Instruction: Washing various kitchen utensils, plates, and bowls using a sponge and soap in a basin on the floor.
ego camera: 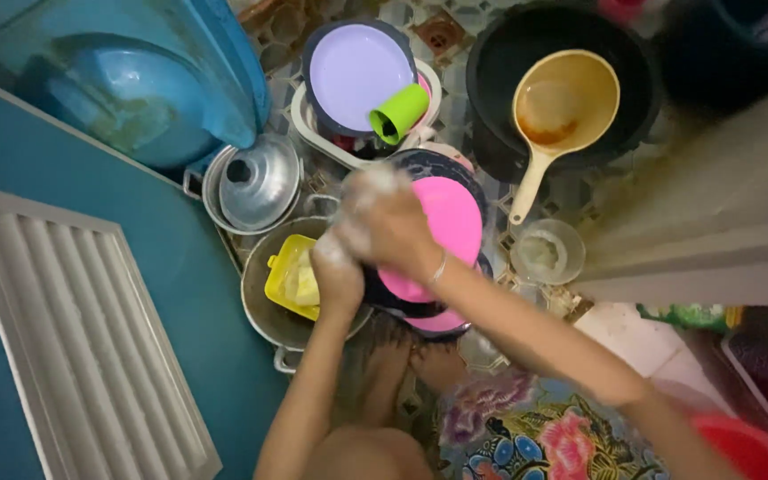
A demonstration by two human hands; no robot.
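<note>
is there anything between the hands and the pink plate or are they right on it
Nothing visible stands between them. The soapy right hand lies directly on the round pink plastic plate, covering its left edge. The left hand is at the plate's lower left, beside the yellow tub in the metal pot; its contact is blurred.

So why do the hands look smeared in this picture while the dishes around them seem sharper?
In the head view, the left hand and right hand are motion-blurred and soapy, while the pink plate and the green cup are crisper. Lighting is soft and dim, with mild glare on the metal pot lid. The wide lens bends the edges.
</note>
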